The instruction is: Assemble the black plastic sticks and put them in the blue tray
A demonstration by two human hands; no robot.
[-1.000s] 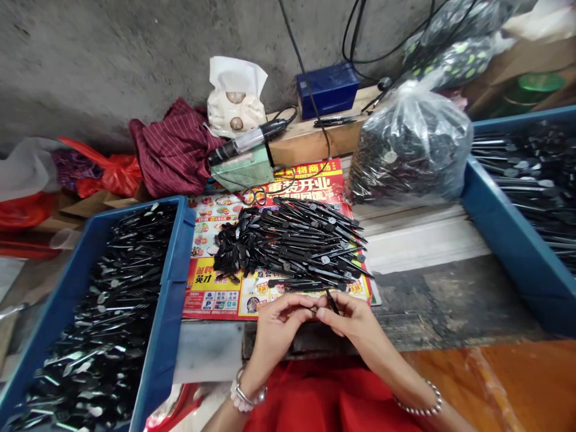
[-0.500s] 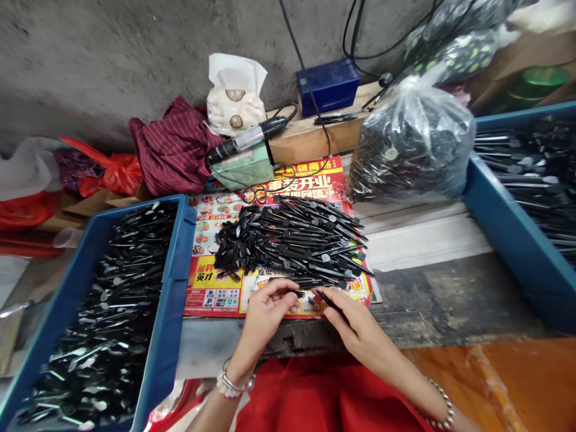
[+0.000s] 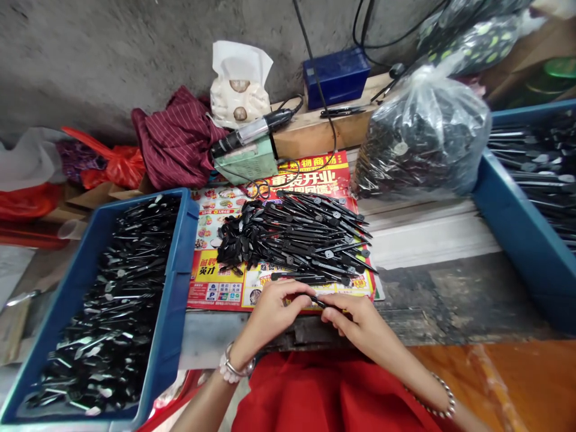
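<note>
Close to the near edge of the flyer, my left hand point(image 3: 278, 311) pinches a small black part between thumb and fingers. My right hand point(image 3: 357, 319) is closed around a slim black pointed piece point(image 3: 318, 301), whose end meets the part at my left fingertips. Fingers cover most of both, so I cannot tell whether they are joined. Just beyond my hands lies a pile of long black pointed pieces point(image 3: 315, 234), with small black leaf-shaped parts point(image 3: 243, 237) heaped at its left. Both rest on the red and yellow printed flyer point(image 3: 216, 294).
Blue bins point(image 3: 173, 300) point(image 3: 517, 222) of black pieces flank the work surface. Behind the pile are an electric screwdriver point(image 3: 252, 132) on a green box point(image 3: 252, 162), a dark red cloth point(image 3: 175, 144), a blue box point(image 3: 337, 78) and a filled clear bag point(image 3: 427, 138). A cord hangs down.
My hands have come together, and the slim piece's end now meets the small part in my left fingers. The camera view has shifted slightly.
</note>
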